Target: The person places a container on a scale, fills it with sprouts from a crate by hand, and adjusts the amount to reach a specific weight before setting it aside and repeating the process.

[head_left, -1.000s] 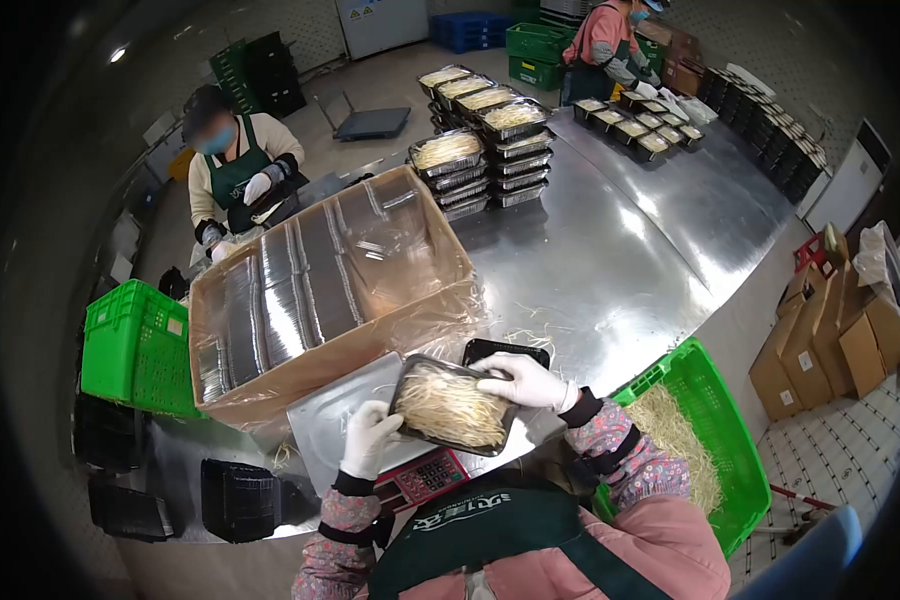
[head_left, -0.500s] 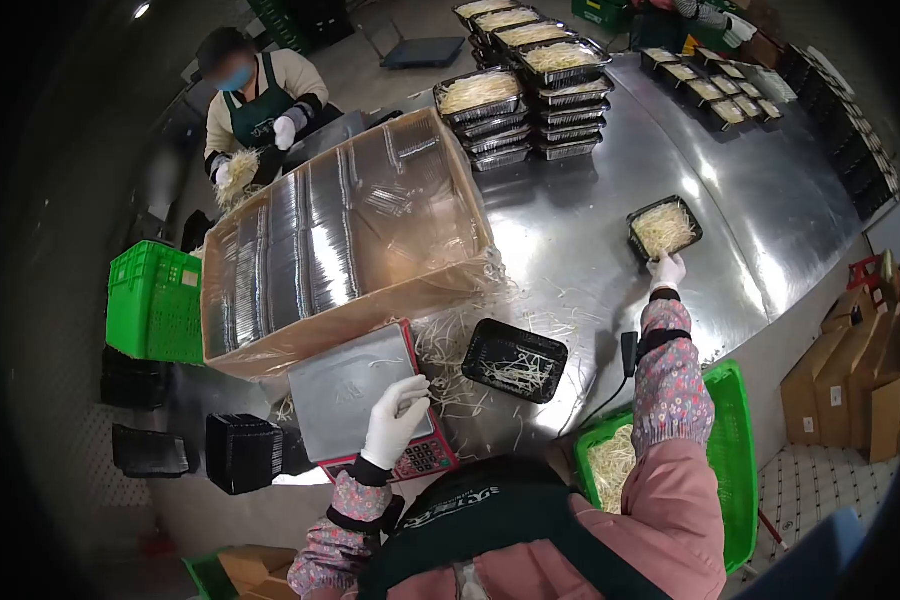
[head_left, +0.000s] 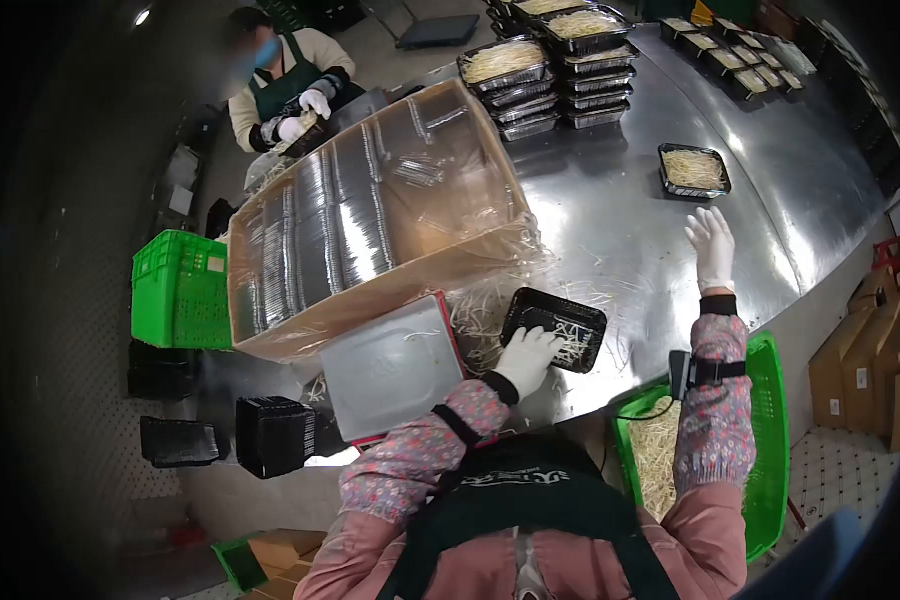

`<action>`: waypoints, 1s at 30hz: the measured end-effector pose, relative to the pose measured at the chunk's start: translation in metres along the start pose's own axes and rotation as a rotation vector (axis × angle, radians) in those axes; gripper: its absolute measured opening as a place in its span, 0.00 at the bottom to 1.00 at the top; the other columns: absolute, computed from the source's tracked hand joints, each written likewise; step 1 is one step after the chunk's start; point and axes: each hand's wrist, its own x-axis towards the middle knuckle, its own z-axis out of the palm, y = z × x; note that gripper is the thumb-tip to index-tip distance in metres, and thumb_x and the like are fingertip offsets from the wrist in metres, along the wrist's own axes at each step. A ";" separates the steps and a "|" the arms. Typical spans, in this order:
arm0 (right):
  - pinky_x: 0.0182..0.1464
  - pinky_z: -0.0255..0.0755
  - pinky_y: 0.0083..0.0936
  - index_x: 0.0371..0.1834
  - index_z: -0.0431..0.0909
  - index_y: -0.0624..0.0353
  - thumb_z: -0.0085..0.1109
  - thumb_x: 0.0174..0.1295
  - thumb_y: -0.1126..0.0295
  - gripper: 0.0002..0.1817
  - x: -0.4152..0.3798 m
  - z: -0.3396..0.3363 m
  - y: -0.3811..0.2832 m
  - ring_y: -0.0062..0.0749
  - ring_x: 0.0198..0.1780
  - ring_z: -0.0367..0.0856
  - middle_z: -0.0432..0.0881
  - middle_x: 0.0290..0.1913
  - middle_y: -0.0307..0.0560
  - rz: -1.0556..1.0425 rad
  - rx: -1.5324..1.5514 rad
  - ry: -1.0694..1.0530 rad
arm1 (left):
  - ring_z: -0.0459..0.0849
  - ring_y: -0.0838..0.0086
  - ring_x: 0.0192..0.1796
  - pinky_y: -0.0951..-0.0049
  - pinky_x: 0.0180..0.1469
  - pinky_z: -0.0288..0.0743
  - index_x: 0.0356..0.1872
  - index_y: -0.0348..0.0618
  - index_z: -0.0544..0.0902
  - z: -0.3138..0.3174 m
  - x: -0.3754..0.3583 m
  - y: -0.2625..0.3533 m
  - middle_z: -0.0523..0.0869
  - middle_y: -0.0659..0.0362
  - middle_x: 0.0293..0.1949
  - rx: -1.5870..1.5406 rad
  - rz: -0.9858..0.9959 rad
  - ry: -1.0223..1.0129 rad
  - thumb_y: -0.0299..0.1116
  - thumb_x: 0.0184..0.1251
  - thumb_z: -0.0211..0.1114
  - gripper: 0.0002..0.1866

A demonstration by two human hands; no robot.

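My left hand point(head_left: 530, 360), in a white glove, reaches over the near left edge of a black tray point(head_left: 588, 320) with a few sprouts in it. Its fingertips are at the sprouts, and whether they hold any is too small to tell. My right hand point(head_left: 711, 248), also gloved, is raised over the metal table with its fingers apart and nothing in them. Just beyond it sits a filled black tray of sprouts point(head_left: 694, 170). Left of my left hand is a scale point(head_left: 390, 370) with a bare grey plate.
A large carton point(head_left: 370, 290) of clear lids spans the left side. Stacked filled trays point(head_left: 595, 75) stand behind it. A green crate point(head_left: 767, 430) of sprouts is at my right, another point(head_left: 178, 290) at far left. A co-worker point(head_left: 285, 85) handles something across the carton.
My left hand has moved right from the scale to the nearly empty tray. My right hand has let go of the filled tray and drawn apart from it. The co-worker's hands have come together.
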 end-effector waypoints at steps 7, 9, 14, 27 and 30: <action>0.49 0.75 0.24 0.68 0.68 0.64 0.51 0.72 0.67 0.23 -0.162 0.020 -0.089 0.25 0.45 0.80 0.80 0.54 0.46 -0.228 -0.201 -0.121 | 0.55 0.47 0.75 0.45 0.74 0.46 0.70 0.39 0.64 -0.060 -0.064 -0.019 0.63 0.45 0.71 -0.230 -0.074 0.568 0.41 0.59 0.66 0.39; 0.47 0.74 0.22 0.67 0.69 0.63 0.51 0.72 0.65 0.23 -0.187 0.005 -0.096 0.24 0.42 0.79 0.80 0.49 0.45 -0.262 -0.174 -0.074 | 0.51 0.47 0.76 0.45 0.75 0.43 0.71 0.35 0.61 -0.044 -0.099 -0.076 0.60 0.43 0.72 -0.098 -0.436 0.738 0.45 0.65 0.62 0.38; 0.45 0.74 0.22 0.66 0.70 0.64 0.53 0.71 0.66 0.23 -0.235 -0.017 -0.084 0.24 0.40 0.79 0.80 0.46 0.43 -0.224 -0.087 0.009 | 0.47 0.45 0.77 0.46 0.75 0.40 0.74 0.32 0.53 0.001 -0.117 -0.126 0.54 0.40 0.75 -0.011 -0.783 0.511 0.48 0.72 0.53 0.38; 0.44 0.76 0.24 0.63 0.72 0.63 0.53 0.71 0.65 0.20 -0.444 -0.179 -0.141 0.27 0.39 0.82 0.82 0.45 0.45 -0.424 -0.046 0.688 | 0.59 0.51 0.74 0.41 0.74 0.44 0.59 0.45 0.78 0.033 -0.002 -0.017 0.72 0.51 0.67 0.068 0.264 0.233 0.42 0.58 0.66 0.27; 0.43 0.76 0.23 0.62 0.73 0.63 0.53 0.71 0.65 0.20 -0.504 -0.232 -0.136 0.26 0.39 0.82 0.82 0.45 0.45 -0.447 -0.030 0.804 | 0.63 0.54 0.73 0.41 0.73 0.46 0.58 0.47 0.79 0.045 0.045 -0.026 0.76 0.55 0.64 0.016 0.155 0.274 0.40 0.62 0.64 0.23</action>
